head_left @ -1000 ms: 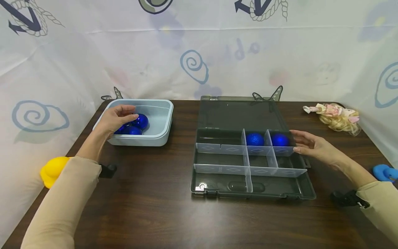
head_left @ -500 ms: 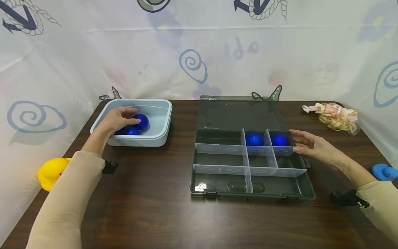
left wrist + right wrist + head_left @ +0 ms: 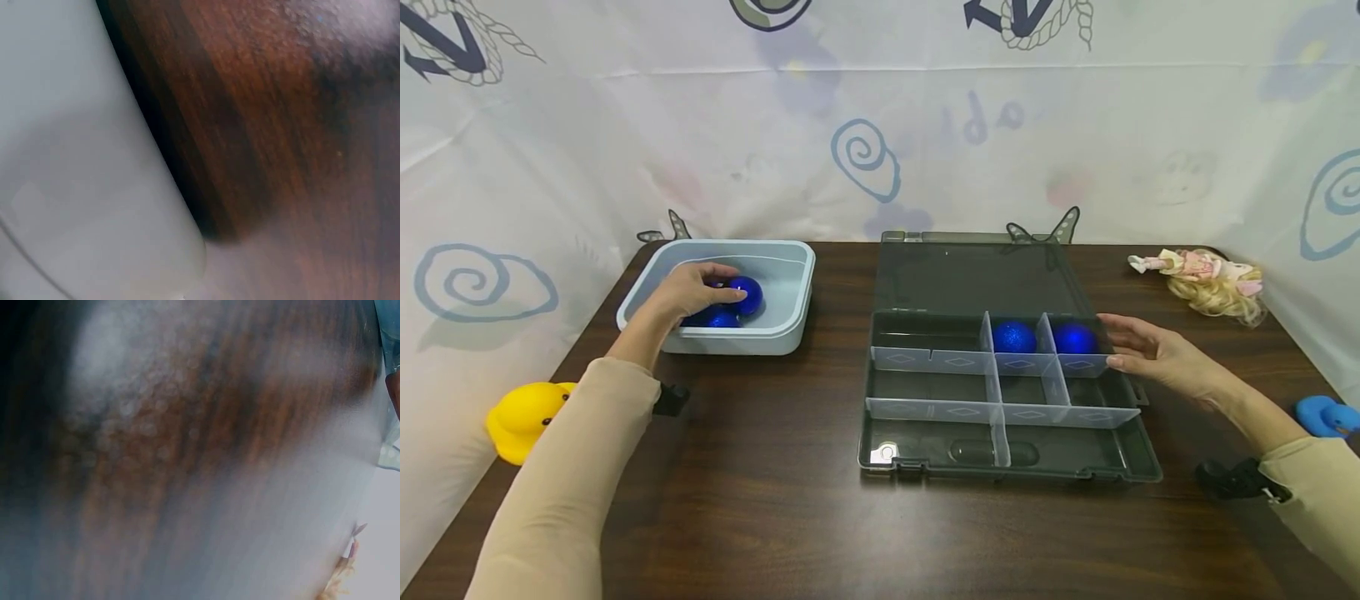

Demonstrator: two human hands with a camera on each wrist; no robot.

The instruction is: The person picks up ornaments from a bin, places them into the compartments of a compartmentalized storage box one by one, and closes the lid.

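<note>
In the head view my left hand (image 3: 692, 290) reaches into the light-blue plastic tub (image 3: 790, 329), thumb and fingers pinching a shiny blue bauble (image 3: 748, 297). Another blue bauble (image 3: 722, 317) lies beside it in the tub; the hand partly covers what else is there. On the right, a smoky transparent compartment box (image 3: 925, 463) lies with its lid raised at the back. Its back row holds a glittery blue bauble (image 3: 1015, 337) and, in the right corner compartment, a smooth blue bauble (image 3: 1075, 339). My right hand (image 3: 1157, 354) grips the box's right edge.
A yellow rubber duck (image 3: 523, 421) sits left of my left sleeve. At the back right lies a blond doll (image 3: 1210, 275), and a blue toy (image 3: 1326, 415) is at the right edge. A printed white curtain (image 3: 925, 150) encloses the dark wooden table (image 3: 760, 500).
My left hand has moved slightly right and lower in the tub, and the pinched bauble has shifted a little right with it. My right hand stays on the box.
</note>
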